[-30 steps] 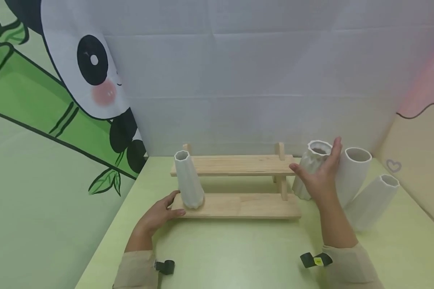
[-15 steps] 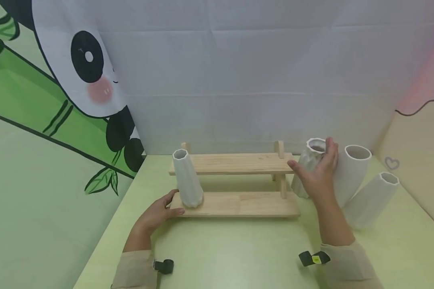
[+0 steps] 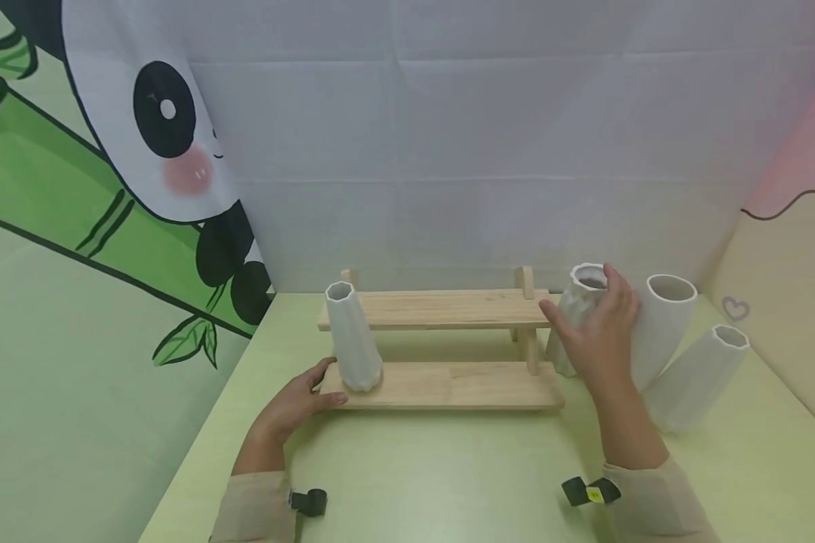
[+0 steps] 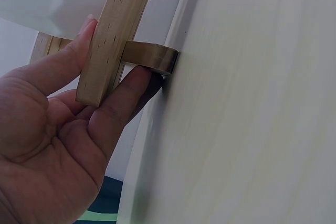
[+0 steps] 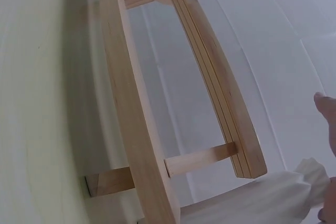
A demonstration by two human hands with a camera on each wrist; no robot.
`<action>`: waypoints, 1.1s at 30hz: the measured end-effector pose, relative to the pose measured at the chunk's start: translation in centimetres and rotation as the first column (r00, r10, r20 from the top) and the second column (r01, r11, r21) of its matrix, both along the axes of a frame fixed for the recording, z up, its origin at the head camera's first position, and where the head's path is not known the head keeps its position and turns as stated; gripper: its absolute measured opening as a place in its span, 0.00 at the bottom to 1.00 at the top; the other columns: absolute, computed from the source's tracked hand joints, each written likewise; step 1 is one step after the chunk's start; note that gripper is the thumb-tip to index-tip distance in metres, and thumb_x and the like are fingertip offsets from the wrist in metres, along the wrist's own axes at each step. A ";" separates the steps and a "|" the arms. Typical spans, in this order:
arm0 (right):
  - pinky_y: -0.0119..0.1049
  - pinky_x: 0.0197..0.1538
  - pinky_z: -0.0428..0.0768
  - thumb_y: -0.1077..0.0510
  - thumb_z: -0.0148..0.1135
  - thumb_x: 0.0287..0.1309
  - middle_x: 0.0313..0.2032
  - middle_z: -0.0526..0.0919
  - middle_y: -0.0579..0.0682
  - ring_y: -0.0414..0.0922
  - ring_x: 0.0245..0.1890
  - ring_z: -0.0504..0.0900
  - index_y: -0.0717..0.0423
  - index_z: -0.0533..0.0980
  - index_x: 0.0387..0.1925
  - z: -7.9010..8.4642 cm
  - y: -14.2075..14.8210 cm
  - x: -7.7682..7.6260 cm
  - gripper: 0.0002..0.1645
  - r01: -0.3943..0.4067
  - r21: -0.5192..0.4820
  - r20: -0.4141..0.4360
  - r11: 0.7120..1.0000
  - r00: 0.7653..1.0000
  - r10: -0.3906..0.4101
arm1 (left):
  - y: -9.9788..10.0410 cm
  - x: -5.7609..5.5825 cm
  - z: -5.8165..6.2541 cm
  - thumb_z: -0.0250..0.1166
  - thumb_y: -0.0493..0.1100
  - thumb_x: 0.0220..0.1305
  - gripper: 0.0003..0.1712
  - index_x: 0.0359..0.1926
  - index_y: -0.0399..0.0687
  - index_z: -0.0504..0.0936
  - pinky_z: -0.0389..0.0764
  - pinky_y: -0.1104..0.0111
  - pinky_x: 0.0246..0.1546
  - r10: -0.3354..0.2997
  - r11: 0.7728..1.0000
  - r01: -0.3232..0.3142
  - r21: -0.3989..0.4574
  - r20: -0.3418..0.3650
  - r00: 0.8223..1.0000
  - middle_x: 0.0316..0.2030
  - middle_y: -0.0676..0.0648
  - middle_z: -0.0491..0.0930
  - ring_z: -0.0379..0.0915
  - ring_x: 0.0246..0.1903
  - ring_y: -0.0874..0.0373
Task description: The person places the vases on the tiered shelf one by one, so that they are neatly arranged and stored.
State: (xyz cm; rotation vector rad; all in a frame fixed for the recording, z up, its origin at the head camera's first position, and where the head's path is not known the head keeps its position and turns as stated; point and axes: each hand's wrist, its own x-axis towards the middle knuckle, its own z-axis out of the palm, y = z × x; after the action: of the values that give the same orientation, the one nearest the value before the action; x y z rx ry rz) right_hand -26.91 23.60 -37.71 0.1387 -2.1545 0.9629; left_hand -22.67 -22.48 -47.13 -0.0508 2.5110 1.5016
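Observation:
A two-tier wooden shelf [image 3: 448, 311] stands on the table. My left hand [image 3: 295, 407] grips the left end of its lower board [image 4: 102, 51], thumb on top and fingers beneath. Beside that thumb, a tall white faceted vase [image 3: 355, 339] stands on the lower board. My right hand [image 3: 601, 332] is at a white fluted vase [image 3: 570, 309] right of the shelf. Its thumb [image 5: 324, 103] stretches out to the left, apart from the vase, and its fingers are right at the rim. The hand hides part of this vase.
Two more white vases stand at the right: a smooth round-mouthed vase [image 3: 665, 324] just beside my right hand, and a faceted vase [image 3: 702, 377] nearer the front. A pale wall sheet [image 3: 407, 151] rises behind the shelf.
My right fingers have moved left, from above the gap between two vases to the fluted vase's rim. The left hand keeps its grip on the shelf.

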 end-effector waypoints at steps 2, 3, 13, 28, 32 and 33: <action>0.61 0.62 0.63 0.41 0.75 0.47 0.63 0.62 0.67 0.64 0.63 0.58 0.56 0.51 0.72 0.0 0.0 -0.1 0.60 0.008 0.012 -0.053 1.000 0.999 -0.007 | 0.1 0.0 0.0 0.73 0.60 0.53 0.53 0.75 0.57 0.57 0.52 0.38 0.69 -0.002 1.000 0.002 -0.007 -0.006 1.000 0.75 0.40 0.54 0.48 0.74 0.38; 0.61 0.61 0.63 0.42 0.75 0.47 0.62 0.63 0.67 0.64 0.61 0.59 0.56 0.52 0.71 -0.1 0.1 -0.1 0.59 0.009 0.016 -0.069 1.000 0.998 -0.008 | 0.1 0.1 -0.1 0.73 0.60 0.53 0.53 0.75 0.57 0.57 0.52 0.38 0.69 -0.003 1.000 0.003 -0.013 -0.007 1.000 0.75 0.40 0.54 0.48 0.74 0.38; 0.55 0.75 0.45 0.46 0.74 0.49 0.75 0.47 0.60 0.55 0.76 0.43 0.54 0.48 0.75 0.0 0.0 -0.2 0.61 -0.051 -0.048 -0.065 0.998 0.997 0.048 | 0.1 0.0 0.0 0.72 0.62 0.52 0.55 0.76 0.58 0.55 0.52 0.37 0.69 0.012 0.999 -0.012 -0.037 0.012 1.000 0.75 0.39 0.52 0.47 0.74 0.37; 0.33 0.76 0.45 0.52 0.72 0.54 0.77 0.40 0.51 0.40 0.76 0.46 0.47 0.32 0.77 0.3 0.6 -0.7 0.67 -0.151 -0.406 0.142 0.901 0.964 0.225 | 0.1 -0.1 0.0 0.73 0.63 0.50 0.57 0.76 0.59 0.54 0.53 0.36 0.68 0.024 0.998 -0.023 -0.050 0.027 0.999 0.75 0.38 0.52 0.48 0.73 0.35; 0.36 0.76 0.46 0.51 0.72 0.55 0.76 0.43 0.53 0.44 0.76 0.48 0.47 0.35 0.77 0.2 0.9 -0.7 0.64 -0.150 -0.399 0.151 0.905 0.962 0.226 | 0.1 -0.2 -0.1 0.73 0.64 0.50 0.57 0.76 0.59 0.54 0.53 0.36 0.68 0.022 0.999 -0.021 -0.049 0.030 0.999 0.75 0.39 0.52 0.48 0.73 0.35; 0.36 0.76 0.48 0.51 0.72 0.55 0.76 0.44 0.53 0.45 0.75 0.49 0.47 0.36 0.76 0.2 0.9 -0.6 0.63 -0.147 -0.400 0.148 0.905 0.964 0.222 | 0.1 -0.2 -0.2 0.72 0.64 0.50 0.57 0.76 0.59 0.54 0.53 0.36 0.68 0.023 0.998 -0.021 -0.051 0.029 0.999 0.75 0.38 0.52 0.48 0.73 0.35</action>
State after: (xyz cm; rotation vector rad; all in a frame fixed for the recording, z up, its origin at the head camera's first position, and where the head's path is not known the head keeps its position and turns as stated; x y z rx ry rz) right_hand -27.55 24.55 -37.54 0.0602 -2.0993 1.5496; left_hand -22.87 -22.35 -47.29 -0.1085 2.5326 1.4348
